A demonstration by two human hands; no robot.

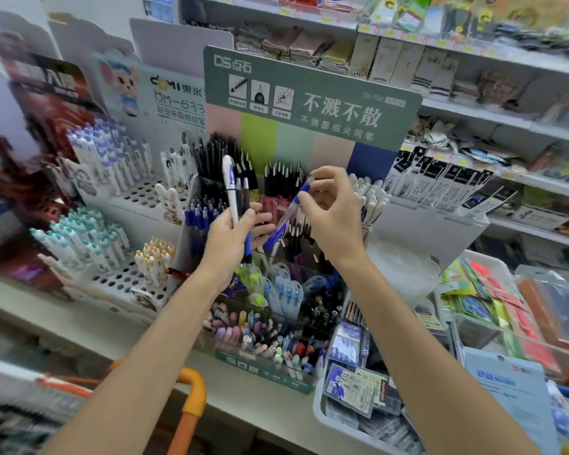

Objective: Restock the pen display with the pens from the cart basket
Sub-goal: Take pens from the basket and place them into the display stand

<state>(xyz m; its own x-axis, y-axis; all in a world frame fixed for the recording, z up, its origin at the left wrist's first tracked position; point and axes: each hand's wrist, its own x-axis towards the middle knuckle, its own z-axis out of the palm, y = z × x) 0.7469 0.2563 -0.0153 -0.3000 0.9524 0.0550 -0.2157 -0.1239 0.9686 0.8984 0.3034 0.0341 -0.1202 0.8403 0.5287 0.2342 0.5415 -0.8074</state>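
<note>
Over the DS pen display [266, 372], header [309, 103] reading DS-758, left hand [232, 236] grips a white-and-blue pen [230, 188] upright; right hand [334, 211] pinches a blue pen [284, 218] above it. DOMI DM-633 card [174, 93] alongside; cart handle [194, 385] cut off.

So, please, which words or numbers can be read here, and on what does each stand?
"DS点石": green header card
"DS-758": same card
"不溅不散": same card
"不溅墨细尖钢笔": same card
"DOMI 東米": white mascot card
"DM-633": same white card
Too blurred: price tags, refill packs.

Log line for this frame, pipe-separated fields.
left hand: grips pens | right hand: fingers pinch blue pen at pen display | blue pen not yet slotted
</note>
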